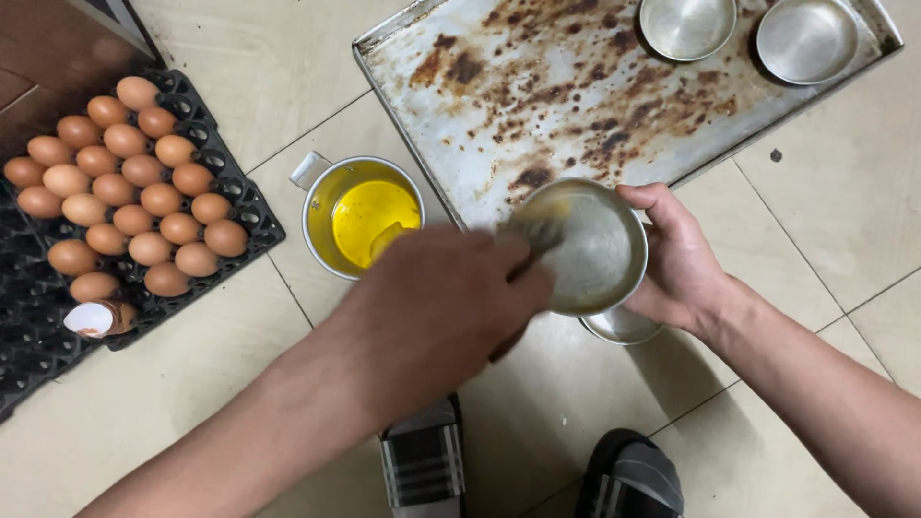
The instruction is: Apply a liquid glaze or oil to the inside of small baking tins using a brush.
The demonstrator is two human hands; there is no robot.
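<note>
My right hand point(676, 259) holds a small round metal pan point(595, 251) by its right rim, tilted toward me, above another small pan point(624, 328) on the floor. My left hand point(446, 307) is blurred and grips a brush point(539, 228) whose bristles touch the inside of the held pan. A metal cup of yellow oil point(369, 216) stands just left of my left hand.
A large stained baking tray point(537, 86) lies on the tiled floor ahead, with two small round pans point(686, 24) at its far right. A black tray of brown eggs point(125, 182) sits at the left with a broken shell point(91, 318). My sandalled feet point(422, 460) are below.
</note>
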